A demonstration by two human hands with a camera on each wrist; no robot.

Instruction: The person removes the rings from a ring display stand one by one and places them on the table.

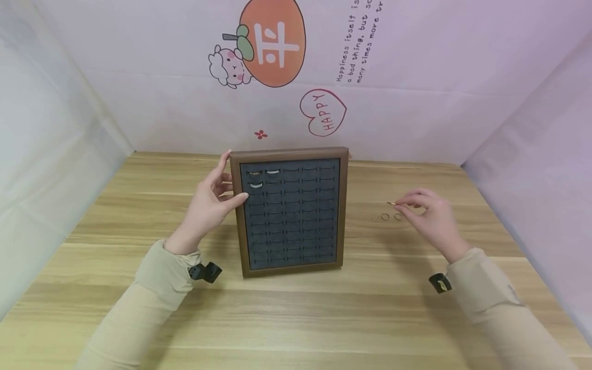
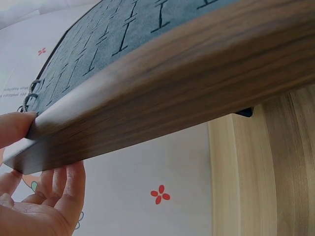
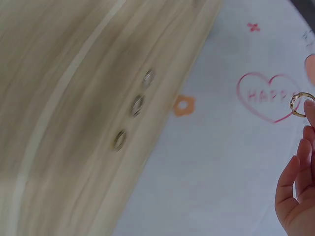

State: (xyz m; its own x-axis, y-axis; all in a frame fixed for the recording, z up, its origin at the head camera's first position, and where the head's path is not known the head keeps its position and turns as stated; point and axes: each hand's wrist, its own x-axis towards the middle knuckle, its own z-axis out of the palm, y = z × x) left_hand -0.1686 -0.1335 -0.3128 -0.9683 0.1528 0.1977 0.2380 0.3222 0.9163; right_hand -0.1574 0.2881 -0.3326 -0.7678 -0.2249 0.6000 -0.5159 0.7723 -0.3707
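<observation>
A wooden-framed ring display (image 1: 344, 216) with a dark grey slotted pad stands propped up on the table. My left hand (image 1: 205, 203) grips its left side, thumb on the front edge and fingers behind. Two rings, a gold one (image 1: 255, 173) and a silver one (image 1: 273, 171), sit in the top row; another silver ring (image 1: 256, 185) sits in the second row at the left. To the right of the display, my right hand (image 1: 430, 213) pinches a gold ring (image 3: 294, 104) between thumb and finger, above the table. Three loose rings (image 3: 119, 140) lie in a line below it.
The wood-grain table (image 1: 296, 318) meets a white printed backdrop (image 1: 402, 123) behind the display. Pale cloth walls (image 1: 532, 133) rise at both sides. Small black cameras (image 1: 439, 283) are worn on both wrists.
</observation>
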